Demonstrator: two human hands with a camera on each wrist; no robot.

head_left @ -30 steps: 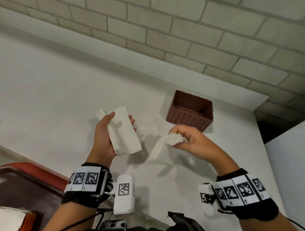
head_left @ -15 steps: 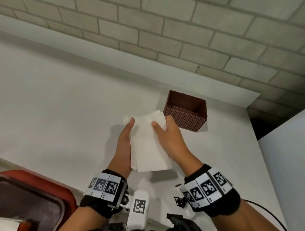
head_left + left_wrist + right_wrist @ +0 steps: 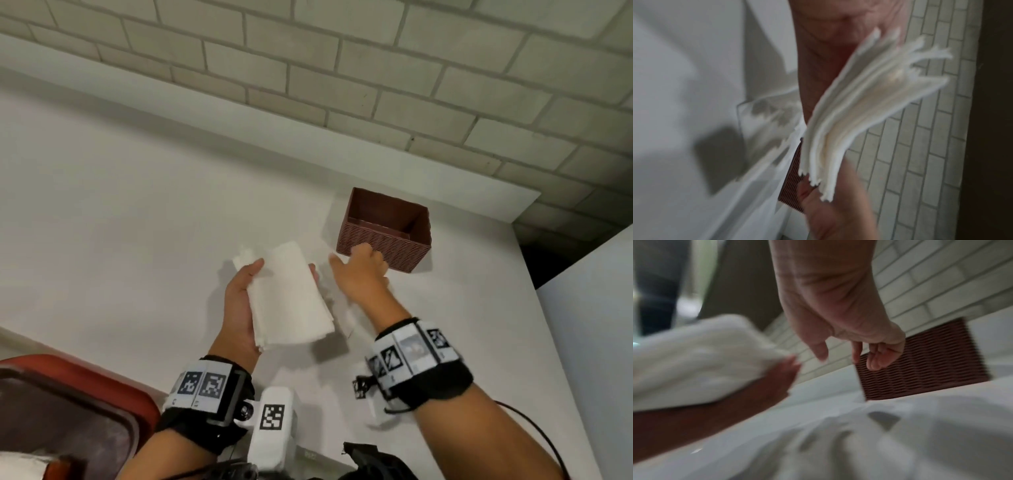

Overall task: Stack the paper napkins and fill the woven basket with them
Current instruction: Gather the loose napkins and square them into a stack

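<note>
While the left hand (image 3: 239,308) grips a stack of paper napkins (image 3: 291,298) above the white table (image 3: 120,222), thumb on top and fingers underneath, the head view shows the right hand (image 3: 359,274) empty with loosely curled fingers, just at the near wall of the woven basket (image 3: 383,222). The basket sits at two o'clock from the stack, open and seemingly empty. A loose napkin (image 3: 342,308) lies flat on the table under the right wrist. A red tray (image 3: 85,394) sits at eight o'clock.

From the left wrist, the stack (image 3: 859,105) fans and droops at its free edges: light, soft, easily splayed. It probably handles best pinched across the middle.

From the right wrist, blurred, the right hand (image 3: 849,321) hangs with nothing in it before the basket wall (image 3: 931,361); rumpled napkin paper (image 3: 879,434) lies beneath. Nothing blocks the basket's mouth.
</note>
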